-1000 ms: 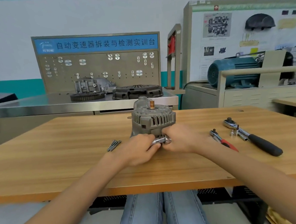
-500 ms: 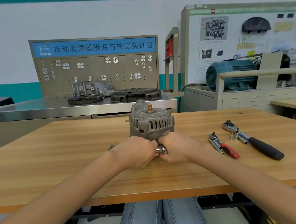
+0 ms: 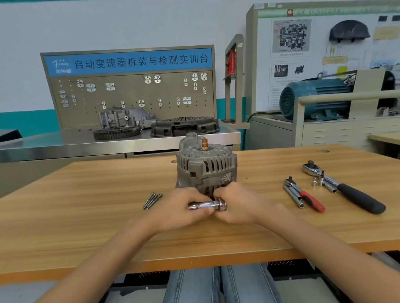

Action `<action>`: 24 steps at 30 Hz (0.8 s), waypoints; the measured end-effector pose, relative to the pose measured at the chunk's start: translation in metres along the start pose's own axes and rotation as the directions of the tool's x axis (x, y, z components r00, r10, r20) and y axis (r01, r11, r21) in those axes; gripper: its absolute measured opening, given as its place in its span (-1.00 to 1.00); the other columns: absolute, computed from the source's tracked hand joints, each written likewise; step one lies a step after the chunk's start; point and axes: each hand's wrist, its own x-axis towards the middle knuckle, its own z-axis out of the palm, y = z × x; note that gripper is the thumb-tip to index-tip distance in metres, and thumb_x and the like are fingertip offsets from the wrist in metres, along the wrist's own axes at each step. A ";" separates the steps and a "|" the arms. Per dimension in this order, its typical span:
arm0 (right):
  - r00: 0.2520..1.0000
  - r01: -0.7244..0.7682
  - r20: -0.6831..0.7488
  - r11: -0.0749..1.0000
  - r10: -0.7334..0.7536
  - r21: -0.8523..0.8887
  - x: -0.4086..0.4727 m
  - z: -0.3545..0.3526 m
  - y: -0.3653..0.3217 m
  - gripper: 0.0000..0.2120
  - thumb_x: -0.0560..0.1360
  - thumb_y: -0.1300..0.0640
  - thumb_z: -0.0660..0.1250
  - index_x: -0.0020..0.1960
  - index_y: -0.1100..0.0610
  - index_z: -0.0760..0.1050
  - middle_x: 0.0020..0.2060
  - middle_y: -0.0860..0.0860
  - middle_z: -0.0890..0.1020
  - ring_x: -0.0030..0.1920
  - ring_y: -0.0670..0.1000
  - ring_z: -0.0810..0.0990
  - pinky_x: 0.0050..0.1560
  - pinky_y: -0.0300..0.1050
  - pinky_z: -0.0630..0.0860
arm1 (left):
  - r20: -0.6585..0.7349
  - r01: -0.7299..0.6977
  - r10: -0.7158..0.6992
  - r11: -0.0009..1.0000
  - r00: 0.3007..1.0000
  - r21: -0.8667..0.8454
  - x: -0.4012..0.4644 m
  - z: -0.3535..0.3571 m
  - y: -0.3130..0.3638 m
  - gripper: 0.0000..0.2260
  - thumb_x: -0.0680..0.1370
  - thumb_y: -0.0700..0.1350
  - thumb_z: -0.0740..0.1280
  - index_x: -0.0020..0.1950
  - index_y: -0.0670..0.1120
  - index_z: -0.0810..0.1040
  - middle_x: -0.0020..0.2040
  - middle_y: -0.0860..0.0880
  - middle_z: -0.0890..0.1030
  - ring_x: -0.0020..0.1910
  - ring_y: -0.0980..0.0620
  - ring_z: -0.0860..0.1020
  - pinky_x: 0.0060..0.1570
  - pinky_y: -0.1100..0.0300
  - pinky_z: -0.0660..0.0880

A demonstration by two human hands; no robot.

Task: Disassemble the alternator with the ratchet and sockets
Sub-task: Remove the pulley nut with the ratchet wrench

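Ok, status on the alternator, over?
Left hand grips small ratchet; right hand pinches its head. Alternator upright on table. Bolts lie left, spare ratchets right, nothing blocking.

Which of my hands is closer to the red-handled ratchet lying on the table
Right. Your right hand is at the alternator's base, with the red-handled ratchet lying apart on its outer side. Your left hand grips a chrome ratchet farther away.

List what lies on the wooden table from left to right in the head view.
Loose bolts → left hand → small ratchet that both hands hold, in front of the alternator → right hand → red-handled ratchet → two sockets → black-handled ratchet.
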 end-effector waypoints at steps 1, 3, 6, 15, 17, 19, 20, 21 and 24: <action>1.000 -0.020 0.002 0.999 0.020 0.037 -0.001 0.002 0.001 -0.81 0.45 0.06 0.29 -0.30 0.04 0.36 -0.44 -0.09 0.43 -0.40 -0.03 0.44 -0.46 -0.23 0.27 | -0.048 0.058 -0.065 0.989 0.997 -0.137 -0.002 0.002 -0.001 -0.86 0.57 -0.04 0.33 0.08 0.04 0.66 -0.11 0.13 0.62 -0.14 0.22 0.53 -0.07 0.28 0.45; 0.997 -0.070 -0.013 0.989 0.072 0.134 -0.003 0.007 0.003 -0.84 0.43 0.08 0.31 -0.30 0.05 0.40 -0.43 -0.05 0.48 -0.40 -0.03 0.46 -0.43 -0.19 0.34 | -0.078 0.146 -0.197 0.892 0.977 -0.428 -0.003 0.008 0.001 -0.90 0.57 -0.07 0.34 0.04 0.04 0.62 -0.17 0.19 0.62 -0.30 0.23 0.53 -0.26 0.33 0.46; 0.992 -0.100 -0.048 0.967 0.114 0.235 -0.006 0.012 0.001 -0.84 0.39 0.10 0.31 -0.34 0.06 0.41 -0.43 -0.02 0.52 -0.41 -0.02 0.48 -0.38 -0.10 0.41 | -0.167 0.206 -0.285 0.902 0.944 -0.379 0.000 0.013 0.004 -0.79 0.56 0.05 0.31 -0.22 -0.01 0.54 -0.40 0.08 0.56 -0.46 0.17 0.44 -0.38 0.26 0.39; 0.996 -0.080 -0.038 0.997 0.080 0.008 -0.007 0.001 -0.017 -0.75 0.44 0.07 0.28 -0.36 0.01 0.28 -0.44 -0.09 0.43 -0.45 -0.14 0.38 -0.49 -0.29 0.21 | -0.326 0.166 -0.215 0.971 0.921 -0.173 -0.002 0.017 0.011 -0.51 0.60 -0.07 0.18 -0.57 0.05 0.36 -0.63 0.12 0.29 -0.56 0.13 0.21 -0.42 0.16 0.23; 0.997 -0.067 -0.054 0.996 0.063 -0.061 -0.007 -0.002 -0.020 -0.75 0.46 0.06 0.26 -0.34 0.01 0.26 -0.43 -0.10 0.40 -0.43 -0.13 0.38 -0.47 -0.28 0.22 | -0.324 0.135 -0.193 0.972 0.926 -0.193 -0.004 0.016 0.011 -0.51 0.61 -0.07 0.17 -0.54 0.14 0.42 -0.62 0.13 0.31 -0.56 0.14 0.23 -0.44 0.23 0.21; 0.996 -0.058 -0.067 0.992 0.051 -0.112 -0.006 -0.006 -0.022 -0.79 0.47 0.05 0.24 -0.28 0.04 0.28 -0.41 -0.10 0.38 -0.39 -0.06 0.40 -0.44 -0.24 0.24 | -0.355 0.108 -0.189 0.966 0.915 -0.235 -0.004 0.017 0.011 -0.49 0.62 -0.10 0.19 -0.56 0.10 0.38 -0.62 0.13 0.29 -0.57 0.14 0.25 -0.43 0.26 0.23; 0.996 -0.054 -0.082 0.990 0.044 -0.127 -0.007 -0.007 -0.023 -0.81 0.48 0.04 0.24 -0.25 0.05 0.29 -0.39 -0.09 0.39 -0.36 -0.03 0.40 -0.41 -0.21 0.27 | -0.372 0.100 -0.192 0.962 0.908 -0.253 -0.004 0.017 0.012 -0.48 0.62 -0.11 0.19 -0.58 0.06 0.34 -0.62 0.12 0.28 -0.56 0.14 0.25 -0.39 0.20 0.25; 0.995 -0.051 -0.096 0.989 0.038 -0.138 -0.007 -0.009 -0.023 -0.84 0.48 0.04 0.24 -0.22 0.05 0.31 -0.37 -0.07 0.41 -0.34 -0.02 0.40 -0.37 -0.19 0.29 | -0.382 0.090 -0.188 0.961 0.905 -0.260 -0.002 0.016 0.012 -0.48 0.62 -0.12 0.20 -0.58 0.05 0.31 -0.61 0.12 0.28 -0.55 0.14 0.24 -0.36 0.16 0.26; 0.993 -0.056 -0.106 0.990 0.043 -0.128 -0.008 -0.013 -0.025 -0.88 0.48 0.04 0.24 -0.18 0.05 0.37 -0.32 -0.04 0.46 -0.32 -0.02 0.43 -0.31 -0.20 0.34 | -0.377 0.052 -0.144 0.968 0.915 -0.246 0.002 0.011 0.014 -0.47 0.61 -0.15 0.21 -0.58 0.09 0.35 -0.61 0.13 0.28 -0.54 0.15 0.25 -0.41 0.24 0.20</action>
